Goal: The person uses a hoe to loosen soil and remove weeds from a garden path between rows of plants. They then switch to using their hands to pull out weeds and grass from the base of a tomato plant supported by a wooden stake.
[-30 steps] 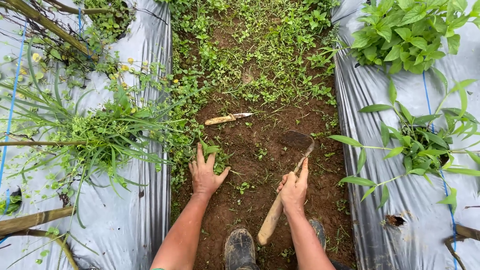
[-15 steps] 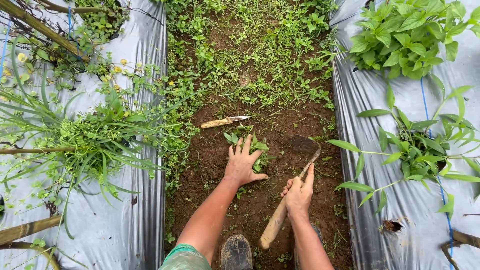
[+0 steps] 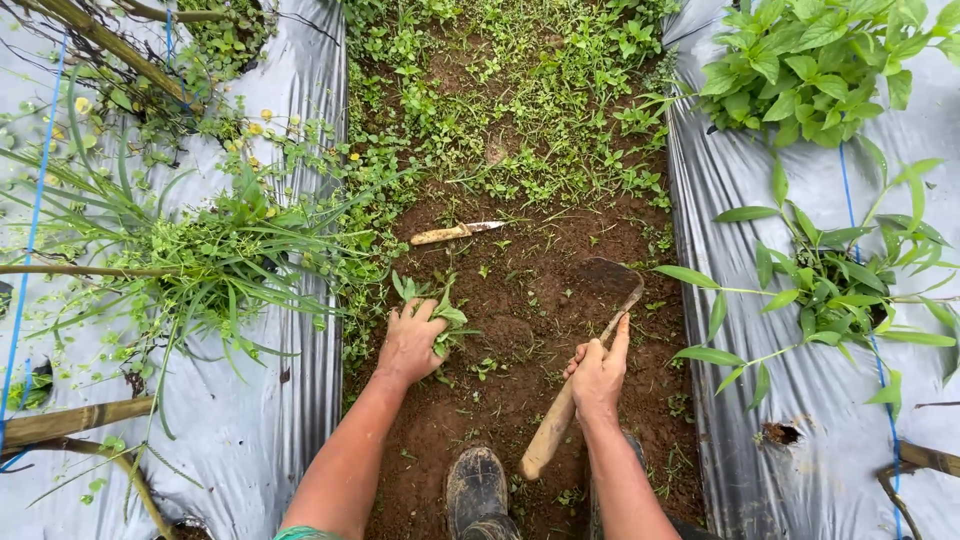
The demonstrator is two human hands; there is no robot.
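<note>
A clump of pulled weeds (image 3: 432,305) is gripped in the left hand (image 3: 410,342), fingers closed around the leafy stems, low over the bare soil on the left side of the furrow (image 3: 520,400). A short hoe (image 3: 580,350) is held in the right hand (image 3: 597,375); the fingers are wrapped around the pale wooden handle and the forefinger is laid along the shaft. The dark, soil-caked blade is set on the ground just ahead of that hand, towards the right side of the furrow. The handle's butt end is pointed back towards a muddy boot (image 3: 478,492) seen at the lower edge.

Further up the furrow, a knife (image 3: 455,233) with a light handle is laid flat on the dirt, well apart from both hands. Beyond it, the ground is covered by small green weeds. A heap of cut grass and weeds (image 3: 210,265) is spread over the silver plastic mulch (image 3: 270,430) on the left. Leafy plants (image 3: 820,280) are seen growing through holes in the mulch sheet on the right.
</note>
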